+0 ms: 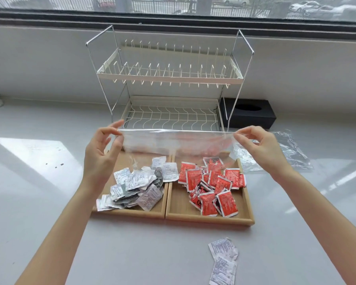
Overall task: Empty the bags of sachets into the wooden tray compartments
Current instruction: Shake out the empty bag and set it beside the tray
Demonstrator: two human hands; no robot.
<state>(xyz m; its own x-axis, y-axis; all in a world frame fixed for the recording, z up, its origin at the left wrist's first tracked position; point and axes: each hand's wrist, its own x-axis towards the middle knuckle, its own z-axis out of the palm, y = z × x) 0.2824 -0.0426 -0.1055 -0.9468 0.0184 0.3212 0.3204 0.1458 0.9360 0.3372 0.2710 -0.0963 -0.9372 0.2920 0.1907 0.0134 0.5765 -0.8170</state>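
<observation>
A clear plastic bag (pixel 173 141) is stretched flat above the back of the wooden tray (pixel 210 220). My left hand (pixel 102 153) pinches its left corner and my right hand (pixel 259 148) pinches its right corner. Through the plastic I cannot tell whether anything is left inside the bag. The tray's left compartment holds a heap of white and grey sachets (pixel 137 184). Red sachets (pixel 213 185) fill the right compartment. Two white sachets (pixel 224 260) lie loose on the table in front of the tray.
A second clear bag (pixel 284 155) lies crumpled on the table right of the tray. Behind the tray stands a two-tier wire dish rack (pixel 169 76), with a black tissue box (pixel 248 114) to its right. The white table runs to a window sill.
</observation>
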